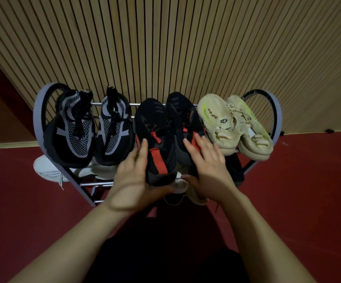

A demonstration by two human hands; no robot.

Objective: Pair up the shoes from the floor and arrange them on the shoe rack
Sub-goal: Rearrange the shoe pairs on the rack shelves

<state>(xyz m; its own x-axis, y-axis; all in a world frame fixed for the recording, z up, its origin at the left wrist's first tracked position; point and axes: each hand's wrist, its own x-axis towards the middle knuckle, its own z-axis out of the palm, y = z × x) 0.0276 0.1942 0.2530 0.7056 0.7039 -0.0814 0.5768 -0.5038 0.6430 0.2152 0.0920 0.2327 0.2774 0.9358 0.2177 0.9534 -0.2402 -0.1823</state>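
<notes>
— What do the shoes look like?

— Black knit with red straps. One black-and-red sneaker [157,144] juts off the front of the shoe rack's [43,111] top tier. The left hand [133,180] clamps its heel between thumb and fingers. The second black-and-red sneaker [183,119] sits further back, and the right hand [208,164] rests on it with fingers straight and slightly apart.

— Any room?

— Little. Black-and-grey sneakers [73,129] sit just beside on one side, beige sneakers [218,123] on the other. A white sneaker [47,170] lies below.
</notes>
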